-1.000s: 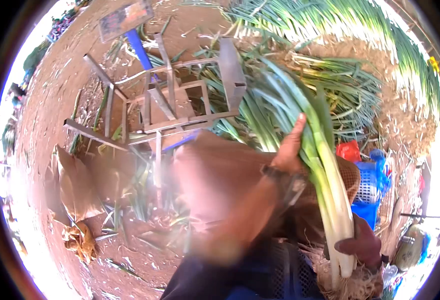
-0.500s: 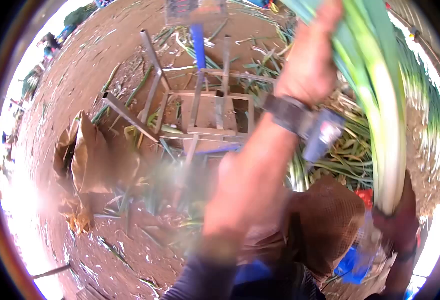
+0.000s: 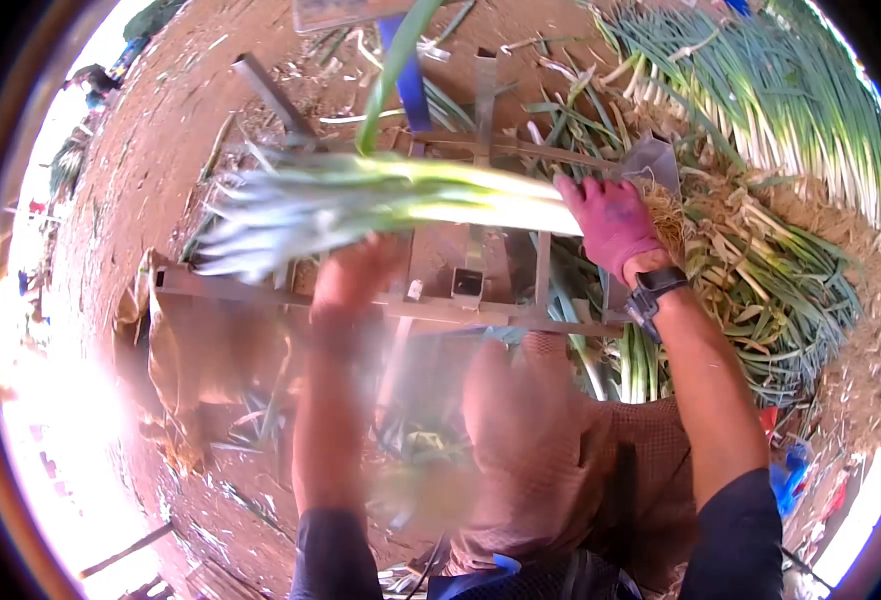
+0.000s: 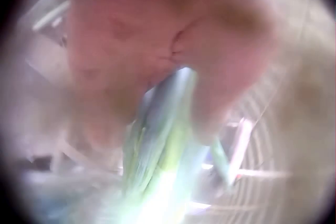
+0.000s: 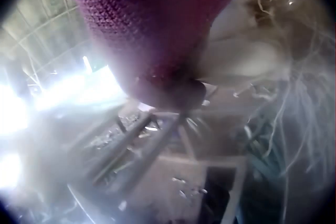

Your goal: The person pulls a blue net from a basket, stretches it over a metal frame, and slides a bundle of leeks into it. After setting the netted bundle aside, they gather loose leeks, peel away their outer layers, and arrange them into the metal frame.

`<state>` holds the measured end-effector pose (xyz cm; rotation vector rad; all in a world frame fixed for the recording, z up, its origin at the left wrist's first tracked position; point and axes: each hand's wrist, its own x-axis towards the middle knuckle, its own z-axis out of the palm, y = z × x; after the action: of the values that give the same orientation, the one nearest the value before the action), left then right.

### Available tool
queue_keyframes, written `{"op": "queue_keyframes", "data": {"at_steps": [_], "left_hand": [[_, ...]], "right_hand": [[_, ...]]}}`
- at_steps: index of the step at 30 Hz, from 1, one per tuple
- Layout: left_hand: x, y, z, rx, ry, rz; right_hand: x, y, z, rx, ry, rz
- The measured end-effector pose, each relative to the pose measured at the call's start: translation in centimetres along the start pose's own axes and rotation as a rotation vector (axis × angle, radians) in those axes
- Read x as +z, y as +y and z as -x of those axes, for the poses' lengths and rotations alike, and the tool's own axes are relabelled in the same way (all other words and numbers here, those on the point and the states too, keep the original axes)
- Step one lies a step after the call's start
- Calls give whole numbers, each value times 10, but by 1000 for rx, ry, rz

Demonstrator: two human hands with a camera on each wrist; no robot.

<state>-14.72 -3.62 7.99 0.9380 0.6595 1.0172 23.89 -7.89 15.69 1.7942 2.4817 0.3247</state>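
Note:
A bundle of leeks [image 3: 460, 190] lies sideways over an upturned metal frame [image 3: 230, 287], white ends to the right and blurred green leaves to the left. My bare left hand [image 3: 357, 275] grips the bundle from the near side along its leafy part. In the left wrist view, the leek stalks [image 4: 163, 150] pass between thumb and fingers. My right hand [image 3: 615, 228], in a purple-red knit glove, holds the white ends near the roots. Pale stringy roots [image 5: 307, 108] hang beside the glove in the right wrist view. One long green leaf [image 3: 390, 75] sticks up away from the bundle.
Loose leeks and trimmings [image 3: 770, 280] are heaped to the right of the frame. A long row of leeks [image 3: 750, 100] lies at the back right. At the left stands a brown sack [image 3: 195, 350]. Leaf scraps litter the dirt floor [image 3: 175, 130].
The bundle has swung from upright at the right to lying sideways over the frame. Both hands have moved left with it, the left hand now low by the leaves.

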Motion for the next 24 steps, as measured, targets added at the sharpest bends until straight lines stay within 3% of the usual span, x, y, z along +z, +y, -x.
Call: {"op": "queue_keyframes", "data": {"at_steps": [2,4,5,6,8,9,10,12,15,18,21,24], "left_hand": [[-88,-74,38,-97,-135,-855],[10,-7,35,-469,36,-510],[30,-1,33,-437,157,-491],[36,2,25,-326,173,-565],[67,28,-1,-133,100,-921],[73,21,-13,30,138,-930],[76,17,-28,25,136,-933],[82,13,-62,355,58,-1327],[88,1,-97,237,-1,-1513],[78,-26,-126,525,-86,-1552],[72,-29,-144,469,-94,-1625],[51,-27,-155,410,-100,-1745]], "right_hand": [[23,5,13,118,-115,-30],[25,2,27,366,-168,-14],[23,-1,29,403,-183,-45],[23,-4,31,408,-189,-43],[27,-16,27,444,-88,-305],[31,-23,23,408,-48,-373],[35,-30,19,410,-51,-378],[40,-42,11,258,-11,-470],[64,-56,13,258,1,-433],[73,-56,14,291,16,-385],[72,-49,10,304,-62,-409],[58,-42,-1,313,4,-457]]}}
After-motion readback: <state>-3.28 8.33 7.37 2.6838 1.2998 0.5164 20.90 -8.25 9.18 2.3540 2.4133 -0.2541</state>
